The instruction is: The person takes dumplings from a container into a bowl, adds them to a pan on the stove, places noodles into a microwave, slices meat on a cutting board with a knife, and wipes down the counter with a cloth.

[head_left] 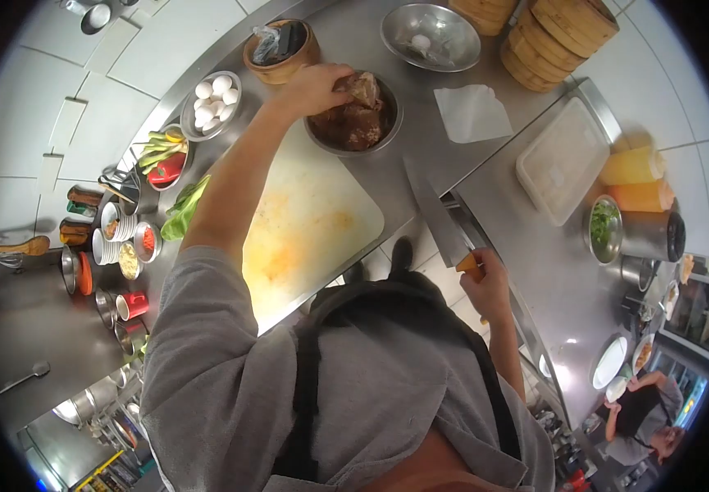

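My left hand point(321, 88) reaches to the rim of a steel bowl point(397, 123), its fingers closed on a piece of meat point(362, 88). Larger brown chunks of meat point(353, 129) lie in the bowl below it. In my right hand point(488, 287) is a knife point(432, 209), held by its yellow handle. Its wide blade points away from me, over the gap at the counter edge. A pale cutting board point(313, 213) with orange stains lies in front of my body, close to the bowl.
At the back stand a bowl of eggs point(212, 102), a bamboo steamer point(282, 51), another steel bowl point(430, 37) and stacked steamers point(547, 41). White paper point(473, 113) and a lidded plastic container point(563, 160) lie to the right. Another person point(645, 410) works at lower right.
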Motion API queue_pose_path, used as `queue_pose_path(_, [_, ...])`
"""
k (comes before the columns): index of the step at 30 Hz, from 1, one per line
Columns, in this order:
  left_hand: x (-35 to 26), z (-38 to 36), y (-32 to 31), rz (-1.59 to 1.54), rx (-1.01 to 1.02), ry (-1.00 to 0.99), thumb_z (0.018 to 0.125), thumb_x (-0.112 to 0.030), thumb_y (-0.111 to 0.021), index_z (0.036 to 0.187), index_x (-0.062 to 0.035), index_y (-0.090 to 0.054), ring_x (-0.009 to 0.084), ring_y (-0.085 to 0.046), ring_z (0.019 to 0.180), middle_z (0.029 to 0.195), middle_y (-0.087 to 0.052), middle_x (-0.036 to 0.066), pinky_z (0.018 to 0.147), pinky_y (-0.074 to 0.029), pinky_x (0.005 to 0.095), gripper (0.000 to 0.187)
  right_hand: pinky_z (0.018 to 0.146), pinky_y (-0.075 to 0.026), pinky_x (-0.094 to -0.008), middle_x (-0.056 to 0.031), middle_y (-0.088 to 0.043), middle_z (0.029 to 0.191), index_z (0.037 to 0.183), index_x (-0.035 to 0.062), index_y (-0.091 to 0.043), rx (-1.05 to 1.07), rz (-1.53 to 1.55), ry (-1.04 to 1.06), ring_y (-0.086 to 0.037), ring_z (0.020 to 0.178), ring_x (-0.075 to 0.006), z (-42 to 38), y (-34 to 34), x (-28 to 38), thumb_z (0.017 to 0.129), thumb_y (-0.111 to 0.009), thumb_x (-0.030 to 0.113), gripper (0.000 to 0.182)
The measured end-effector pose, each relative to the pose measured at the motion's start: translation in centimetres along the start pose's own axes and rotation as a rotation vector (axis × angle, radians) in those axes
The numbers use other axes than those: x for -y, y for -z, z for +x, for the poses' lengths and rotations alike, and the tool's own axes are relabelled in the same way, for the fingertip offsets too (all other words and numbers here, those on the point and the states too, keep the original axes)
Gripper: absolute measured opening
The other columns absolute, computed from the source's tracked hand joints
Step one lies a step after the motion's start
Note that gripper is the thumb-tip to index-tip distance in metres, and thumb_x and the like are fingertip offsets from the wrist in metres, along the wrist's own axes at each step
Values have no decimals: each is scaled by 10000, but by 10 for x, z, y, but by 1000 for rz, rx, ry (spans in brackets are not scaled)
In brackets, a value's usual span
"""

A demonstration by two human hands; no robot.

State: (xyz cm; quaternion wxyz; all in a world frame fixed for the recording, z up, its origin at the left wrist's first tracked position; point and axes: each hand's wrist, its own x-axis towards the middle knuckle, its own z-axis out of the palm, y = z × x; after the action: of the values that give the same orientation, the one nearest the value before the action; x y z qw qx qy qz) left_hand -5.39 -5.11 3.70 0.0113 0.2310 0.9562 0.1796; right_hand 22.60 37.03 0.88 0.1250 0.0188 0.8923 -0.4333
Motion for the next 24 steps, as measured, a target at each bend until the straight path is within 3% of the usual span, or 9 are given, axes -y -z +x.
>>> queue_pose_path(4, [-18,-8,-4,-4,-22,24,913,-244,-659,1332,-112,-577,381,-657,1083,1195,-685,161,931,-529,457,447,709,-520,-321,-96,-689,912,1096,9,-616,3,-4,-24,-643,761,-180,-4,1,11,758,-656,27,340])
queue_pose_path(6, [-22,-8,0,-93,102,40,932,-223,-672,1372,-124,-501,404,-626,1145,1234,-661,195,954,-501,478,481,773,-545,-363,-151,-698,930,1127,8,-607,11,27,-71,-690,820,-258,-3,-1,9,766,-670,79,373])
queue_pose_path(7, [-23,-6,2,-92,94,43,932,-223,-672,1372,-124,-501,404,-626,1145,1234,-661,195,954,-501,478,481,773,-545,-363,-151,-698,930,1127,8,-607,11,23,-63,-690,820,-258,-3,-2,6,766,-670,79,373])
queue_pose_path(16, [8,12,29,-199,126,204,906,-197,-692,1334,-92,-521,372,-659,1055,1149,-696,197,928,-504,425,473,789,-525,-315,-99,-679,934,1147,0,-574,-13,171,-43,-659,843,-177,-4,3,11,788,-650,62,372])
queue_pose_path(19, [14,6,32,-384,74,237,899,-216,-705,1335,-46,-514,349,-666,1010,1097,-706,179,907,-507,395,505,805,-516,-305,-96,-677,962,1153,-6,-576,25,203,-114,-651,869,-169,-3,8,18,796,-640,52,367])
queue_pose_path(22, [0,-11,31,-277,55,334,874,-304,-727,1277,4,-562,345,-667,998,1036,-708,183,874,-514,384,534,816,-518,-303,-101,-685,979,1164,-10,-575,28,227,-82,-654,875,-172,5,5,4,799,-634,44,374])
queue_pose_path(24, [-4,-23,26,27,165,404,806,-436,-729,1264,0,-591,357,-676,1064,1078,-724,203,909,-521,418,647,825,-520,-301,-101,-692,989,1167,-10,-577,36,218,-50,-654,883,-168,8,3,-3,798,-636,44,378])
